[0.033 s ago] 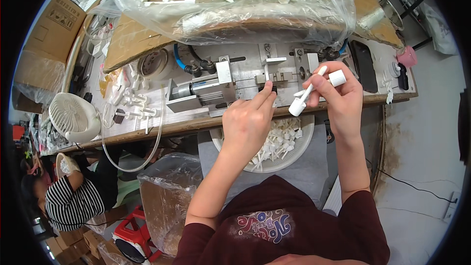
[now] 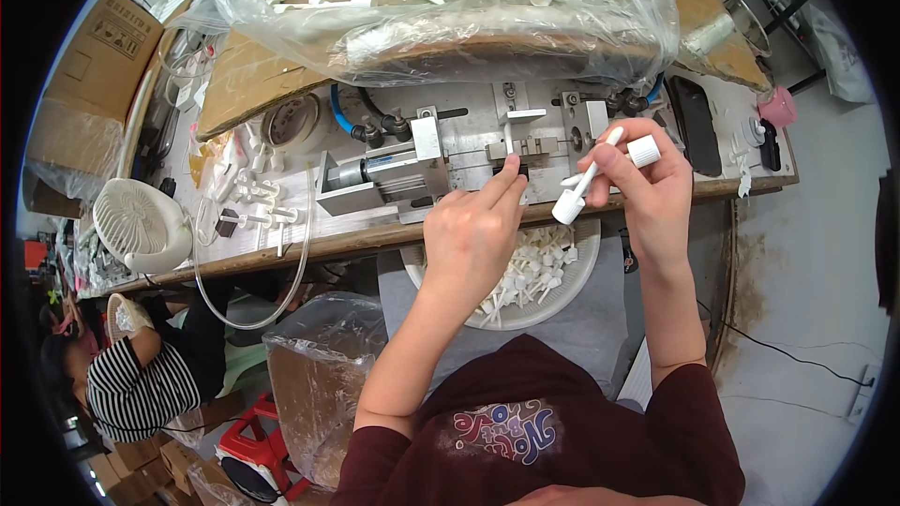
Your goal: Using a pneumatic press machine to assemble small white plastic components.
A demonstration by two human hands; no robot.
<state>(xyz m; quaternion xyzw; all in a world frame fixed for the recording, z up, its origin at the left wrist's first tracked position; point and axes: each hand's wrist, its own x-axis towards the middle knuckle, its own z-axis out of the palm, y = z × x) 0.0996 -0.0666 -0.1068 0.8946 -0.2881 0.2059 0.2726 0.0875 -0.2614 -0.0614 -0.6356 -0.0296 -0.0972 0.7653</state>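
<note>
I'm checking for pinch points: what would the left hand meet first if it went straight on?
Most likely the metal fixture just ahead of the left hand; depth is unclear, so they may already be touching.

L hand (image 2: 473,228) at jig (image 2: 536,146), R hand (image 2: 653,186) w/ wht pcs (image 2: 567,207)

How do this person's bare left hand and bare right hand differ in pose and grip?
The bare left hand stretches its index finger to the silver metal fixture; the bare right hand is curled around white plastic capped sticks. The left hand shows its back, the right hand its thumb side. Both extend from dark maroon sleeves.
</note>
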